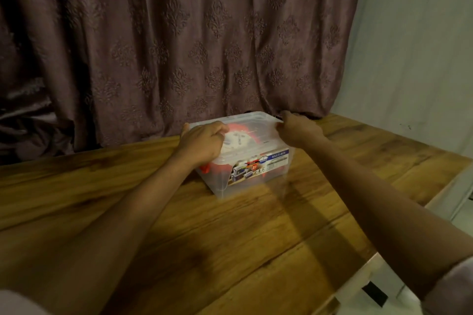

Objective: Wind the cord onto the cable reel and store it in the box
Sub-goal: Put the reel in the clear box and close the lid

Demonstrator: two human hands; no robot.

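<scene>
Two bare forearms reach across one wooden bench [230,238]. Left hand [202,144] curls over the lid; right hand [298,126] pinches its far-right corner. One clear box [256,174], near the far edge, holds one red-and-white cable reel [240,138].

Pretty dim room, warm light on a wood-plank table [230,238], heavy mauve damask curtain [179,33] hanging right behind it, plain pale wall [414,46] off to the right.
</scene>
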